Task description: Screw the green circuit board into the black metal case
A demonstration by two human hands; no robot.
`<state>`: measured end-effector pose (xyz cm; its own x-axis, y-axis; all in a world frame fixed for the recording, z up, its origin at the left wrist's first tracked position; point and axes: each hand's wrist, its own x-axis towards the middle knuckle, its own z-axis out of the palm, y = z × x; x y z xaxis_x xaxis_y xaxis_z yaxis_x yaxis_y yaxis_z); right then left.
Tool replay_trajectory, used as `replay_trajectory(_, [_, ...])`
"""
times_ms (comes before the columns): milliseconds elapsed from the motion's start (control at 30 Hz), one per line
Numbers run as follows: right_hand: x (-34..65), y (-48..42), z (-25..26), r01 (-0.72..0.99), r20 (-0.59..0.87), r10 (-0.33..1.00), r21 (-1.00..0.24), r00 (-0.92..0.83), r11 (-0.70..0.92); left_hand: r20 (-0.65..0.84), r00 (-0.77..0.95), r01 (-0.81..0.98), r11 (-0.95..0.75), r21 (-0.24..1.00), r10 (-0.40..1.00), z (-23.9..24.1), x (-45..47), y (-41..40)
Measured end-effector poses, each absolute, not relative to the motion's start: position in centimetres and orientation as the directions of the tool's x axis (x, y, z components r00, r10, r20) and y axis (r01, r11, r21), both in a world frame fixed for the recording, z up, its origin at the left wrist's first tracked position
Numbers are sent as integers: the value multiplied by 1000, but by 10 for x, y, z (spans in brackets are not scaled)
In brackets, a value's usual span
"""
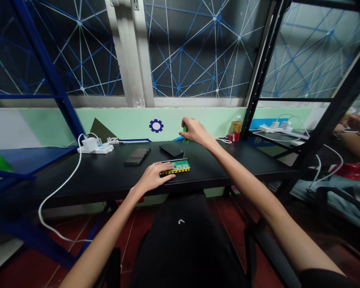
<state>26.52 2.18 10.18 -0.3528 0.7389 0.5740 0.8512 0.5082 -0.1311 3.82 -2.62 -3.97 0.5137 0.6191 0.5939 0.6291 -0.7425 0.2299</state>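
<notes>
Black trousers [186,244] of matt cloth were shown nearest the camera. On the worktop [213,170], near its front edge, a circuit board [182,165] was laid, thin and green, its near side lined with toothed yellow blocks, apparently plastic. Its left end was clasped by the left hand [154,175], fingers spread over the top, thumb stretched along the near side. A slim screwdriver [185,140] was grasped by its green handle in the fingers of the right hand [195,130], its shaft pointed down at the board's far edge; whether the tip was seated could not be told. Probably the shaft was best kept upright, pressed lightly, with the board braced against twisting, since a slip could scratch it. Beyond were set a flat black panel [171,150] and, leftward, a dark, slab-like phone [137,156]; farther right, a translucent bottle [235,127] was placed.
</notes>
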Motion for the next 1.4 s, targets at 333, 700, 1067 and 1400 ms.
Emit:
replay_trajectory(333, [251, 23, 98, 864, 607, 739, -165, -291, 476, 595, 515, 635, -741, 217, 616, -39, 39, -27])
replay_trajectory(700, [242, 21, 93, 898, 626, 728, -98, -280, 430, 595, 532, 621, -756, 210, 602, -40, 38, -26])
replay_trajectory(1067, [245, 30, 92, 882, 651, 706, -116, -280, 457, 601, 537, 615, -763, 201, 592, -41, 39, -26])
replay_trajectory(1400, [239, 17, 88, 884, 655, 706, -124, -269, 452, 605, 535, 615, -763, 200, 590, -41, 40, -25])
